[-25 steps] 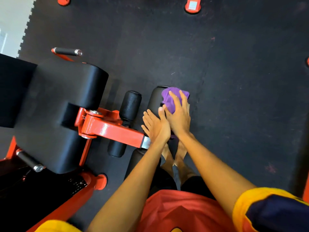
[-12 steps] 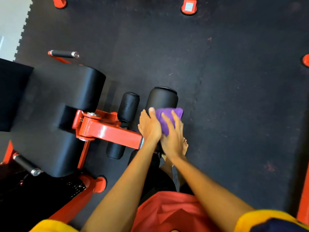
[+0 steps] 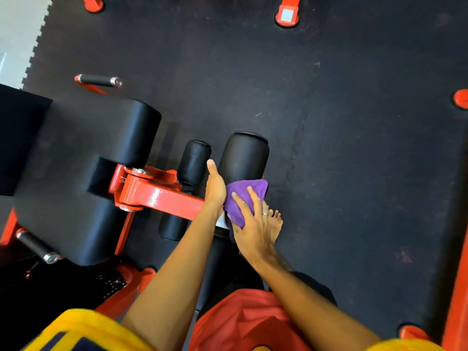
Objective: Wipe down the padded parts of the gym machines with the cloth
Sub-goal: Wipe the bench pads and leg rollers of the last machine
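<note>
A thick black roller pad [image 3: 244, 155] sticks out from the orange arm [image 3: 162, 196] of the gym machine. A purple cloth [image 3: 244, 193] lies over the near end of this pad. My right hand [image 3: 253, 224] presses the cloth onto the pad with spread, fairly straight fingers. My left hand [image 3: 215, 186] rests flat against the pad's left side, thumb pointing up, touching the cloth's edge. A thinner black roller pad [image 3: 193, 160] sits just to the left. The large black seat pad [image 3: 83, 178] fills the left.
Black rubber floor mats [image 3: 354, 148] spread to the right and ahead. Orange machine feet [image 3: 287, 13] stand at the top, and an orange frame [image 3: 455, 287] runs down the right edge. Two black handles [image 3: 98, 81] flank the seat. My bare foot [image 3: 274, 224] stands under my right hand.
The cloth and my right hand have slid back along the thick roller from its far end to its near end. My left hand followed, staying on the pad's left side.
</note>
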Tool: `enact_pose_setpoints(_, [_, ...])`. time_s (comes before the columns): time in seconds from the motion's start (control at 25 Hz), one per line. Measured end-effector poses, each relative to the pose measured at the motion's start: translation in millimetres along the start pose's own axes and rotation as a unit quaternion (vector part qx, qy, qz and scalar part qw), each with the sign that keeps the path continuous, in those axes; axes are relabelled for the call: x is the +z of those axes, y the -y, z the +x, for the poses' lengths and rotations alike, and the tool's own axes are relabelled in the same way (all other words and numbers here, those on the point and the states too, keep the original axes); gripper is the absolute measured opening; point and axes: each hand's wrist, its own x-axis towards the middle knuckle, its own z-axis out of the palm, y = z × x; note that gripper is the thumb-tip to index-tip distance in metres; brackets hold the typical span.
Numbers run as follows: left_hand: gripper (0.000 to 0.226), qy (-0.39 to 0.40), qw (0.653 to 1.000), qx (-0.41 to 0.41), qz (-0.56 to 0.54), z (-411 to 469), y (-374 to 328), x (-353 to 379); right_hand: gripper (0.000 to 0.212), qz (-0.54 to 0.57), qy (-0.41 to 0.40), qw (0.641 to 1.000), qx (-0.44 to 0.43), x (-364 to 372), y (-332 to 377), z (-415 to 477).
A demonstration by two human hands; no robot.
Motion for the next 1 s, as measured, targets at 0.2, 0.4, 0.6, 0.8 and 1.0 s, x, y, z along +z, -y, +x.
enact_pose_setpoints(0.2, [0.092, -0.102, 0.981, 0.111, 0.125, -48.8, 5.6, 31.1, 0.055, 0.198, 0.028, 0.972, 0.125, -8.7, -5.4, 83.9])
enact_pose_setpoints(0.4, [0.08, -0.074, 0.984, 0.145, 0.072, -45.0, 7.2, 15.0, 0.052, 0.172, 0.023, 0.979, 0.105, -12.5, -4.5, 114.9])
enact_pose_setpoints(0.6, [0.107, -0.029, 0.997, 0.03, 0.067, 10.9, -2.3, 5.6, 0.07, 0.029, 0.104, 0.993, 0.044, -7.5, 7.5, 13.1])
enact_pose_setpoints(0.8, [0.068, -0.094, 0.975, 0.108, 0.172, -54.0, -10.5, 29.9, 0.056, 0.219, 0.077, 0.964, 0.129, -14.7, -0.3, 73.5])
enact_pose_setpoints(1.0, [0.062, -0.018, 0.982, 0.148, 0.12, -51.2, 3.9, 19.9, 0.05, 0.071, 0.057, 0.994, 0.061, -14.9, -2.7, 147.1])
